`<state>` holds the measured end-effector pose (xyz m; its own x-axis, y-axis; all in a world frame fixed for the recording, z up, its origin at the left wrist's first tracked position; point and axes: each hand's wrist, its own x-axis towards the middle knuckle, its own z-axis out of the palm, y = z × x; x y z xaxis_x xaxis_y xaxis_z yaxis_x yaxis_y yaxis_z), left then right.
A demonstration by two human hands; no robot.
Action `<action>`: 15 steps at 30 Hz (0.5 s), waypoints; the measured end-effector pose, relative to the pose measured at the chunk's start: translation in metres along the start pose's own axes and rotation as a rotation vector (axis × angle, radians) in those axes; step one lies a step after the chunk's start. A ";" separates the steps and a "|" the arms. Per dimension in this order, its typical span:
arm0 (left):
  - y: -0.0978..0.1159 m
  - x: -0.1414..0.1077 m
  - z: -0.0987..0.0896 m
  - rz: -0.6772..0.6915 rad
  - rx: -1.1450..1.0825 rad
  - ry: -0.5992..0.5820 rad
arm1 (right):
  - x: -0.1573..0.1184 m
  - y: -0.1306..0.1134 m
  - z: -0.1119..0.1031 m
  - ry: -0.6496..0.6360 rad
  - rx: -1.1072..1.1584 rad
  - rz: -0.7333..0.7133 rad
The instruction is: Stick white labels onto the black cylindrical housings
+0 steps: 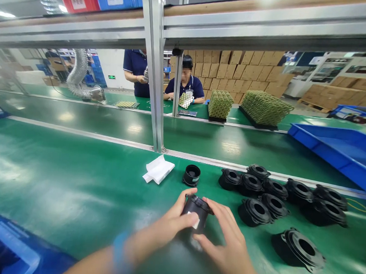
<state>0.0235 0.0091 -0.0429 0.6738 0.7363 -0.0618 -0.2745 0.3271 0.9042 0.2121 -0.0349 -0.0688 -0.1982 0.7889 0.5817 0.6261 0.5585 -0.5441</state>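
Note:
Near the middle of the green table, my left hand [178, 219] is closed around a black cylindrical part [199, 208], its thumb on the part's white label. My right hand [223, 234] grips the same part from the right, with fingers at its top edge and thumb low on its side. A similar black round part [192, 174] stands upright just beyond, open end up. Left of it lies a folded white paper [159, 169]. Several black flanged housings [255, 211] with round center holes sit to the right; the nearest one [298, 248] is apart from the group.
Blue bins stand at the lower left [24, 247] and right [340, 150]. A metal post [155, 77] rises behind the white paper. Across the conveyor [201, 134] are stacked green ring-patterned pieces [262, 108] and two people in dark blue shirts.

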 end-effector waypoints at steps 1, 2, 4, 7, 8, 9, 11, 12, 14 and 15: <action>0.000 -0.001 0.001 0.001 -0.007 -0.001 | 0.000 0.000 0.000 0.008 -0.004 -0.009; 0.000 -0.002 0.002 -0.006 -0.002 0.011 | -0.001 -0.001 0.001 0.006 -0.005 -0.009; -0.003 -0.002 0.005 -0.015 0.066 0.092 | -0.002 -0.001 0.005 -0.010 0.004 -0.008; -0.008 -0.001 0.010 -0.003 0.144 0.223 | -0.004 0.001 0.009 -0.013 0.035 0.001; -0.009 0.000 0.011 0.002 0.119 0.226 | -0.004 0.001 0.010 -0.005 0.047 0.029; -0.009 0.001 0.012 0.003 0.060 0.207 | -0.003 0.002 0.010 0.002 0.064 0.073; -0.006 0.002 0.012 -0.009 -0.108 0.148 | -0.001 0.003 0.009 -0.001 0.134 0.182; -0.004 0.003 0.013 -0.015 -0.185 0.131 | 0.000 0.003 0.008 -0.017 0.188 0.236; 0.001 0.004 0.013 -0.033 -0.273 0.124 | 0.002 0.005 0.006 -0.052 0.308 0.325; 0.002 0.005 0.013 -0.044 -0.278 0.129 | 0.003 0.006 0.006 -0.066 0.363 0.364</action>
<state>0.0353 0.0059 -0.0357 0.6014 0.7811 -0.1678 -0.4363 0.4970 0.7501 0.2105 -0.0275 -0.0735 -0.0709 0.9565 0.2830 0.3641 0.2890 -0.8854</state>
